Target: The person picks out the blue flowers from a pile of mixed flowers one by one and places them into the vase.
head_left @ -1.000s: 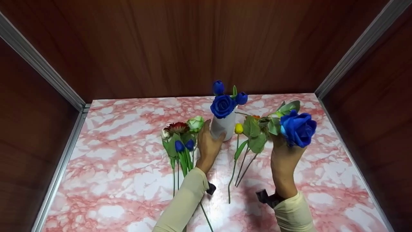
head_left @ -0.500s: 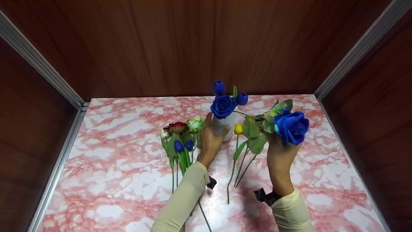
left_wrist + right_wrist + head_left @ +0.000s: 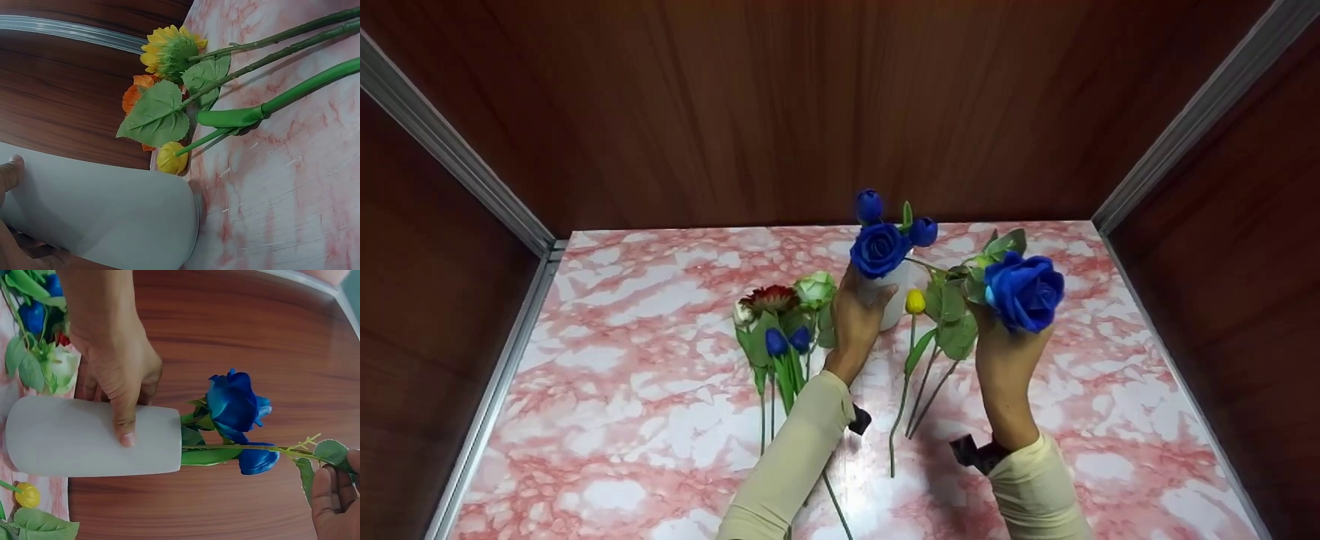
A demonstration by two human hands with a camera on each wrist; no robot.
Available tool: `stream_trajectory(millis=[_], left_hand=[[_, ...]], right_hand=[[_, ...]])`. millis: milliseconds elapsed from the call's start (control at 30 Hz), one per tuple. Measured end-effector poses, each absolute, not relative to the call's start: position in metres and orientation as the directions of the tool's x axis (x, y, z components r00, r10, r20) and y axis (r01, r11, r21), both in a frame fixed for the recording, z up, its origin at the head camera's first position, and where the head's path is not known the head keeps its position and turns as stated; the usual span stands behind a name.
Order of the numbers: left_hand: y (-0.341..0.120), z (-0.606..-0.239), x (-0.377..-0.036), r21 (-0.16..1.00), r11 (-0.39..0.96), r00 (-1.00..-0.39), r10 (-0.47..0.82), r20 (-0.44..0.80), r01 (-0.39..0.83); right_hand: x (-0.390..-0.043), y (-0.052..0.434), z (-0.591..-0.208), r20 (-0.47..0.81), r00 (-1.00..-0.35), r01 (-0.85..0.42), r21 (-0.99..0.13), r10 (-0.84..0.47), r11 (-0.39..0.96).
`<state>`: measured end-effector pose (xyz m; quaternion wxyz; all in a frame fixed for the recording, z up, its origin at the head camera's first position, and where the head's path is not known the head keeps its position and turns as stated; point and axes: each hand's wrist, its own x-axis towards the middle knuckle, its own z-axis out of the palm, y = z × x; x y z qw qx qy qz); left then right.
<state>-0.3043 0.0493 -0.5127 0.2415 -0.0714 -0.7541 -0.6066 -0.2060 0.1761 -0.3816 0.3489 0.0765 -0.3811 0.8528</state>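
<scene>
Wood-panelled walls enclose a pink marbled desk (image 3: 645,420). At its centre, a white vase (image 3: 90,436) is gripped by the left hand (image 3: 855,322), thumb curled across it. A blue rose (image 3: 1024,291) is held raised just right of the vase, its stem pinched by the right hand (image 3: 1005,356).

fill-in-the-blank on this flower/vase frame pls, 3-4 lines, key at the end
1. The left hand grips the white ____.
2. The right hand holds a rose coloured ____.
3. The small tulip bud lying beside the vase is ____.
4. The flowers already standing in the vase are all ____.

Missing words: vase; blue; yellow; blue
</scene>
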Motion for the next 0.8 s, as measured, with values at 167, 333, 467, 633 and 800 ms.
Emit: stream_trajectory(millis=[167, 333, 467, 633, 800], left_hand=[[0.049, -0.514, -0.305, 0.866, 0.257, -0.859, -0.18, 0.478, 0.428], [0.047, -0.516, -0.305, 0.852, 0.272, -0.85, -0.167, 0.5, 0.448], [0.047, -0.514, -0.305, 0.861, 0.278, -0.86, -0.172, 0.481, 0.426], [0.049, -0.512, -0.304, 0.869, 0.296, -0.87, -0.181, 0.459, 0.397], [0.049, -0.511, -0.304, 0.858, 0.314, -0.862, -0.181, 0.474, 0.406]], right_hand=[[-0.214, 0.174, -0.384, 0.395, -0.749, -0.651, -0.591, 0.532, -0.477], [-0.225, 0.172, -0.389, 0.458, -0.716, -0.65, -0.713, 0.527, -0.264], [-0.235, 0.17, -0.395, 0.505, -0.686, -0.578, -0.815, 0.524, 0.028], [-0.245, 0.167, -0.405, 0.513, -0.699, -0.463, -0.855, 0.499, 0.232], [-0.254, 0.166, -0.411, 0.546, -0.698, -0.351, -0.825, 0.463, 0.444]])
